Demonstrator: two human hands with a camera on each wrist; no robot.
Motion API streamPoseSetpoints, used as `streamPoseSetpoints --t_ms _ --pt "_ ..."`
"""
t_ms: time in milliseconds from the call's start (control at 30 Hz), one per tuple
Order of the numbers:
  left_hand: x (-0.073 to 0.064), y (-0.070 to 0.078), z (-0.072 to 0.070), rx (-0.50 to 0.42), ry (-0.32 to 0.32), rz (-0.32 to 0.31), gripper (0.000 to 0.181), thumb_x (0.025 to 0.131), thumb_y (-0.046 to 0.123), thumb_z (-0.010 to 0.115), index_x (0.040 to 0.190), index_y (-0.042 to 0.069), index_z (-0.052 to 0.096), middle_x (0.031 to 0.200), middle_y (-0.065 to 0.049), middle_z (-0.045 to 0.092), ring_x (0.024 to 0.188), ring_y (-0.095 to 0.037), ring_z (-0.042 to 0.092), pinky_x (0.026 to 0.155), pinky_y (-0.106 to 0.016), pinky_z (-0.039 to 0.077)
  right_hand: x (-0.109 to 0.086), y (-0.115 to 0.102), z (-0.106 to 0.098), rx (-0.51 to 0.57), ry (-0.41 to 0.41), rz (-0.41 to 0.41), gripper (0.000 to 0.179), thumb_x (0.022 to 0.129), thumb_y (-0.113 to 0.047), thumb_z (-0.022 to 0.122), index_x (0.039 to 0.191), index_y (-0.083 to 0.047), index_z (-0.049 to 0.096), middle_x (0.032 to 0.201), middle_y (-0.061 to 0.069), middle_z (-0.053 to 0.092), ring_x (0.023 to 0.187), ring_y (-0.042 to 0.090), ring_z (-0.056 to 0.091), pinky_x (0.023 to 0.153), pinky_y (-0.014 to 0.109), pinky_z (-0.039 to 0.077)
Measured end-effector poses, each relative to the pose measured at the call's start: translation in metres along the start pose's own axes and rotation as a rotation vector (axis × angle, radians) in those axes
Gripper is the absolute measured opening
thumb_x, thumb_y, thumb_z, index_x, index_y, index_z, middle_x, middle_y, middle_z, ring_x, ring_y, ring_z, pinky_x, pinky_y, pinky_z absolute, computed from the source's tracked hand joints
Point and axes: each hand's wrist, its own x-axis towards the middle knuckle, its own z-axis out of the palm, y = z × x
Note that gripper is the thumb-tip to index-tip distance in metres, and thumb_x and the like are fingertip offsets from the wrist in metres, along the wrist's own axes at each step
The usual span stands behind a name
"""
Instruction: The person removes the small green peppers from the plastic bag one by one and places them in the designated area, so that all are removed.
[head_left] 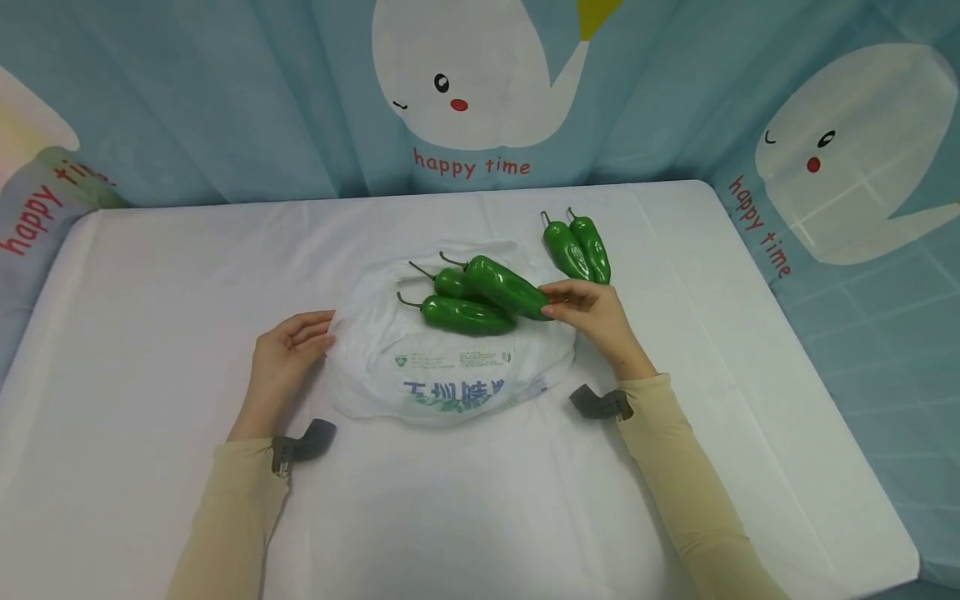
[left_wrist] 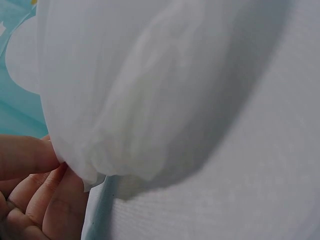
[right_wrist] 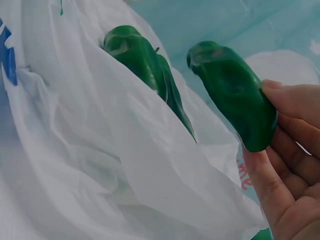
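Observation:
A white plastic bag (head_left: 442, 400) with blue and green print lies spread at the middle of the table. My left hand (head_left: 288, 354) pinches its left edge between thumb and fingers; the left wrist view shows the thin film (left_wrist: 135, 100) caught at the fingertips. In my right hand (head_left: 592, 321) is a green pepper (head_left: 506, 287), pinched near its blunt end, its stem pointing left. The right wrist view shows this held pepper (right_wrist: 235, 95) raised above the bag. Below it on the bag are two more green peppers, a front one (head_left: 465, 317) and a partly hidden one (head_left: 450, 283).
Two other green peppers, a left one (head_left: 566, 248) and a right one (head_left: 592, 246), lie side by side beyond my right hand. A white cloth covers the table (head_left: 465, 517). Blue printed curtains (head_left: 300, 108) hang behind it and along the right.

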Motion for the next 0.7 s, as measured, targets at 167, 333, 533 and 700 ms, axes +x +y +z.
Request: streamPoseSetpoints --t_ms 167,333,533,700 --pt "-0.0003 0.0015 -0.0003 0.004 -0.004 -0.002 0.037 0.09 0.008 0.063 0.125 -0.004 0.057 0.104 0.006 0.067 0.088 0.008 0.061 0.078 -0.008 0.046 0.0004 0.0003 -0.0019 -0.005 0.046 -0.018 0.03 0.082 0.006 0.069 0.11 0.014 0.061 0.096 -0.003 0.068 0.084 0.012 0.065 0.076 0.025 0.054" --pt "-0.0002 0.0014 0.0 0.0 -0.003 -0.005 0.038 0.091 0.012 0.064 0.125 -0.004 0.057 0.102 0.01 0.066 0.089 0.006 0.061 0.077 -0.008 0.046 0.0006 0.0002 -0.0031 0.009 0.087 -0.017 0.03 0.081 0.007 0.069 0.11 0.015 0.061 0.096 -0.002 0.068 0.084 0.012 0.065 0.077 0.024 0.054" --pt "-0.0005 0.0021 0.0002 -0.003 -0.001 -0.007 0.039 0.091 0.013 0.065 0.124 -0.003 0.058 0.102 0.011 0.066 0.088 0.007 0.061 0.077 -0.008 0.046 0.0015 0.0018 -0.0059 0.003 0.136 -0.025 0.03 0.08 0.008 0.069 0.109 0.015 0.061 0.097 -0.003 0.067 0.087 0.012 0.063 0.076 0.022 0.053" --pt "-0.0007 0.0009 0.0 -0.008 0.001 -0.01 0.039 0.09 0.013 0.065 0.125 -0.004 0.057 0.101 0.012 0.065 0.088 0.007 0.061 0.077 -0.008 0.047 0.0024 0.004 -0.009 -0.006 0.192 -0.054 0.03 0.081 0.006 0.069 0.108 0.015 0.061 0.095 -0.005 0.067 0.087 0.011 0.062 0.075 0.02 0.052"
